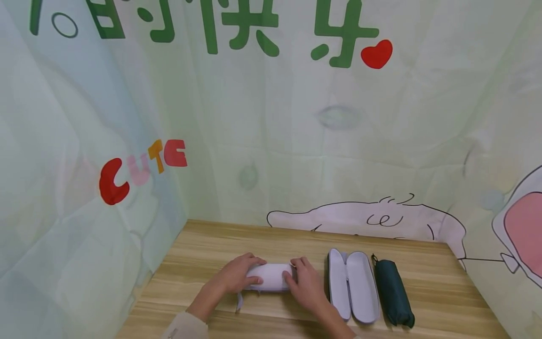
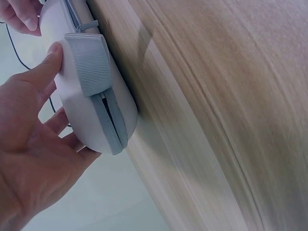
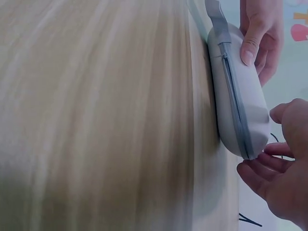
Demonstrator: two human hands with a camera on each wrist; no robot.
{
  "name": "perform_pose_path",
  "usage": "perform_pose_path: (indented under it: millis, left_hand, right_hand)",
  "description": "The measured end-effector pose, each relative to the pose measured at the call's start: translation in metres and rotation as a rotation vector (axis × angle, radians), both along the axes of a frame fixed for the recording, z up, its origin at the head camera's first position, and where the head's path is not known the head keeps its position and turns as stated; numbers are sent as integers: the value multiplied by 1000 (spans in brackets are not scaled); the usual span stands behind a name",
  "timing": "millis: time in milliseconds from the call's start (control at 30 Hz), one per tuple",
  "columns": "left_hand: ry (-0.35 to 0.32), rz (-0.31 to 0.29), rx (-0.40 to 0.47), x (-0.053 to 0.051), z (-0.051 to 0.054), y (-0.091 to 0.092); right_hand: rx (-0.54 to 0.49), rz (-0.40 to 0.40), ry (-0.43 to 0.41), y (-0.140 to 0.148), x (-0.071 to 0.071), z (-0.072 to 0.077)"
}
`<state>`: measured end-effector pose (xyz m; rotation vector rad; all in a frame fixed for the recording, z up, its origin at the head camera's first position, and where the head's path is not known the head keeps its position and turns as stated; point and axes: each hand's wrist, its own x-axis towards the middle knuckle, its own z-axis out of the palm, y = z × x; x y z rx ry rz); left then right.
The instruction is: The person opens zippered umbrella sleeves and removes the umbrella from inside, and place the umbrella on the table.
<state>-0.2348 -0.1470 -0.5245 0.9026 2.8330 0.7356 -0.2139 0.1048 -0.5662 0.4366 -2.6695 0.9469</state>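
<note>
A pale zippered glasses case (image 1: pixel 269 277) lies lengthwise on the wooden table, zipped round its side. A ribbed grey strap (image 2: pixel 90 62) sticks out at its left end. My left hand (image 1: pixel 239 275) grips that end, its thumb on the near face and its fingers behind. At the other end is my right hand (image 1: pixel 306 285), with the fingers bent round the rounded tip and the thumb by the near face. In the right wrist view the zipper (image 3: pixel 236 96) runs along the case, partly parted near the right-hand end in shadow; whether it is fully closed is hard to tell.
Right of my right hand, a second case (image 1: pixel 363 287) lies opened flat, its two pale halves side by side. Beside it rests a dark green folded umbrella (image 1: pixel 394 292) in a sleeve. Printed cloth walls (image 1: pixel 262 188) stand behind and at both sides of the table (image 1: pixel 203 245).
</note>
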Motion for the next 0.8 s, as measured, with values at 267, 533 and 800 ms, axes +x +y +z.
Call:
perform_pose_path:
  millis: [267, 533, 800]
  left_hand:
    - [-18, 7, -1, -1, -2, 0]
    - [20, 2, -21, -4, -8, -1]
    - [123, 76, 6, -6, -10, 7]
  right_hand:
    - [-96, 23, -81, -7, 3, -17]
    - [-156, -6, -129, -7, 7, -16]
    - [-150, -38, -165, -5, 12, -11]
